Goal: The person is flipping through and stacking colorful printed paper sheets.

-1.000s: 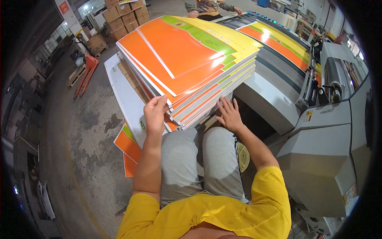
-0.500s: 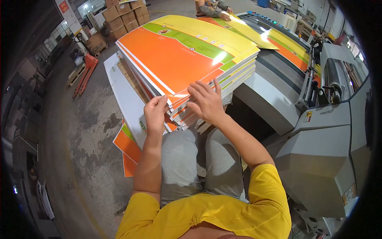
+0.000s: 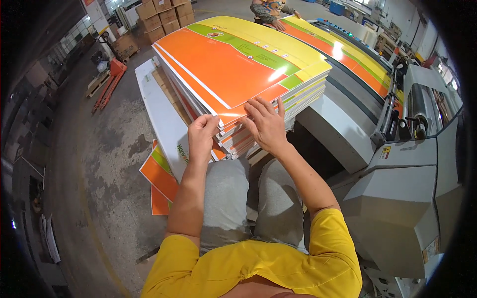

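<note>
A tall stack of large printed sheets (image 3: 223,64), glossy orange, green and yellow with white margins, stands in front of my knees. The near corner of its top sheet lies a little in from the corner of the sheets below. My left hand (image 3: 201,136) is closed in a pinch at the stack's near left corner, its fingertips on the edge of a sheet. To its right, my right hand (image 3: 268,126) rests with fingers stretched over the near edge, fingertips on the top surface and thumb apart. Layered sheet edges show between the two hands.
A grey machine with rollers (image 3: 422,111) stands at right. Across its bed, a co-worker's hand (image 3: 278,25) is at a printed sheet (image 3: 343,52). A white board (image 3: 154,107) and loose printed sheets (image 3: 158,174) lie left of the stack; an orange pallet jack (image 3: 113,79) and cartons (image 3: 161,17) stand beyond.
The top sheet's near corner has shifted inward from the stack's corner, uncovering sheets below. Across the machine, the co-worker's raised sheet now lies flat. The view has shifted slightly.
</note>
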Motion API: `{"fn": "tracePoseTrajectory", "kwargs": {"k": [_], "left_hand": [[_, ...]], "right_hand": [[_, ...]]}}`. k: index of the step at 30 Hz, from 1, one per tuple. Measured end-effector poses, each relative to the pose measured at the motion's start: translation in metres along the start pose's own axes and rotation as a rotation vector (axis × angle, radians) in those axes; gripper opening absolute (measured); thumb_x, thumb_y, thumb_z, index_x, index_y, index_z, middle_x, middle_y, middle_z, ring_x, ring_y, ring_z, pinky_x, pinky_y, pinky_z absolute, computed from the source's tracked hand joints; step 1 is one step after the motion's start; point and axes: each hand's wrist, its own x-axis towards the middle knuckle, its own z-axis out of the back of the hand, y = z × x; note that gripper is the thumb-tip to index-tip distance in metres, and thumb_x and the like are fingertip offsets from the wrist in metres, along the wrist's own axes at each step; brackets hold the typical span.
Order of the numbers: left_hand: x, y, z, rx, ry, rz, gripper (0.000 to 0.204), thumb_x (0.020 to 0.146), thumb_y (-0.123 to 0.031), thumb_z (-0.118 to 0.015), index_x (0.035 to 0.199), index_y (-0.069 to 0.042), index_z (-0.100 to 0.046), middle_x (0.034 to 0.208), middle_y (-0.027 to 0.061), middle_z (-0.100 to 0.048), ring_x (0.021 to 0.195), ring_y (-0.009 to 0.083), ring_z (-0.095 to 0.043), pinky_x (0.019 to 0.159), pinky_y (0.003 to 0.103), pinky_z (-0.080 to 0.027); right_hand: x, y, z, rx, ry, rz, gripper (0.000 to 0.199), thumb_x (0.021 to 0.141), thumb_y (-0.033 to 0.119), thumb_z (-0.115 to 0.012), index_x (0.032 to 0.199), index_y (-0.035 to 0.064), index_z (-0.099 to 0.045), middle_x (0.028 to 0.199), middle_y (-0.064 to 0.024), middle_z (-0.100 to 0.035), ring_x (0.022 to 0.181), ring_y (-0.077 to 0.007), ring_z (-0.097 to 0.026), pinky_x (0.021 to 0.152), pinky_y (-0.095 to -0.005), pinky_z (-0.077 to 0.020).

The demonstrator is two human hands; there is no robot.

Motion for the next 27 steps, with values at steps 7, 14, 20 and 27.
{"fn": "tracePoseTrajectory", "kwargs": {"k": [7, 14, 20, 27], "left_hand": [[-0.003, 0.0, -0.003, -0.021, -0.03, -0.016, 0.012, 0.084, -0.011, -0.058, 0.077, -0.001, -0.059, 0.068, -0.0027, -0.054, 0.058, 0.004, -0.046, 0.054, 0.018, -0.039], [0.0, 0.003, -0.005, -0.009, 0.01, 0.0, 0.006, 0.084, -0.008, -0.057, 0.081, -0.003, -0.059, 0.072, -0.0015, -0.055, 0.062, 0.0055, -0.051, 0.058, 0.019, -0.042], [-0.002, 0.001, -0.002, -0.053, -0.025, -0.001, 0.007, 0.085, -0.008, -0.057, 0.083, -0.002, -0.059, 0.072, -0.0008, -0.056, 0.062, 0.006, -0.051, 0.057, 0.019, -0.043], [-0.001, 0.004, 0.0, -0.047, 0.004, -0.005, 0.022, 0.092, -0.022, -0.05, 0.092, -0.002, -0.06, 0.082, 0.0029, -0.061, 0.073, 0.0104, -0.058, 0.065, 0.022, -0.047]], "right_hand": [[-0.004, 0.021, 0.002, 0.173, 0.043, 0.096, 0.045, 0.086, 0.041, -0.048, 0.114, 0.0075, -0.056, 0.118, -0.0063, -0.055, 0.118, -0.0216, -0.045, 0.104, -0.0521, -0.0163], [-0.005, -0.003, 0.0, 0.223, -0.192, 0.026, 0.04, 0.082, 0.028, -0.055, 0.115, 0.0052, -0.054, 0.119, -0.0117, -0.053, 0.117, -0.0235, -0.046, 0.103, -0.0489, -0.0204], [-0.009, 0.021, 0.003, 0.397, 0.038, 0.299, 0.035, 0.082, 0.027, -0.054, 0.11, 0.0054, -0.057, 0.118, -0.0121, -0.054, 0.114, -0.0227, -0.048, 0.102, -0.0473, -0.0251], [0.017, 0.035, 0.011, 0.337, -0.243, 0.171, 0.032, 0.074, 0.011, -0.064, 0.105, 0.0054, -0.06, 0.108, -0.0102, -0.058, 0.103, -0.0276, -0.053, 0.092, -0.042, -0.0365]]}}
